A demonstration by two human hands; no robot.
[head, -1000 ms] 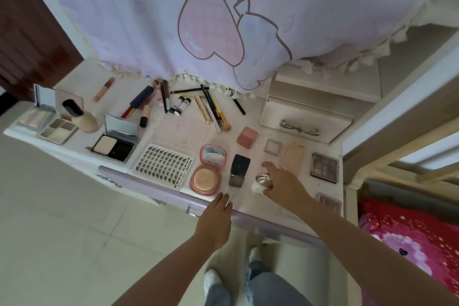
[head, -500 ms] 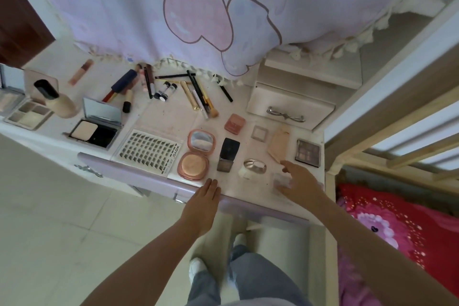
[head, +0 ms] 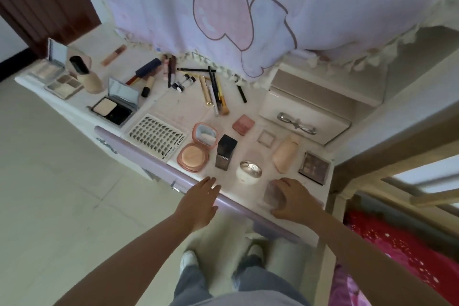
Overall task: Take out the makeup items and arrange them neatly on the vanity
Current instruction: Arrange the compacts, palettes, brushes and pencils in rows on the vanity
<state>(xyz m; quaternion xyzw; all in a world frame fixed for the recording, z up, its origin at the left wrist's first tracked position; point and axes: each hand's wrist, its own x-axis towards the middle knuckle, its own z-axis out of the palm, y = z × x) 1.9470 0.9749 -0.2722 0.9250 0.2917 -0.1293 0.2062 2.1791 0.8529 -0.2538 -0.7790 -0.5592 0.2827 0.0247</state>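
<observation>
Makeup items lie spread over the white vanity (head: 248, 192). My right hand (head: 294, 200) grips a small clear square compact (head: 273, 194) at the front right edge. My left hand (head: 200, 202) rests flat on the lilac front edge, holding nothing. Just behind them sit a round cream jar (head: 249, 172), a dark foundation bottle (head: 225, 151), an open peach powder compact (head: 197, 150) and a lash tray (head: 157, 137). A beige tube (head: 285, 153) and a dark eyeshadow palette (head: 314, 167) lie to the right.
Pencils, brushes and lipsticks (head: 213, 87) are at the back under a hanging pink curtain (head: 248, 7). Open palettes (head: 113, 105) and a foundation bottle (head: 87, 74) stand at the left. A small drawer box (head: 305, 119) sits back right. A bed frame (head: 397, 156) flanks the right.
My right hand moved from the round cream jar to the front right corner and closed on the clear compact. My left hand stayed on the front edge.
</observation>
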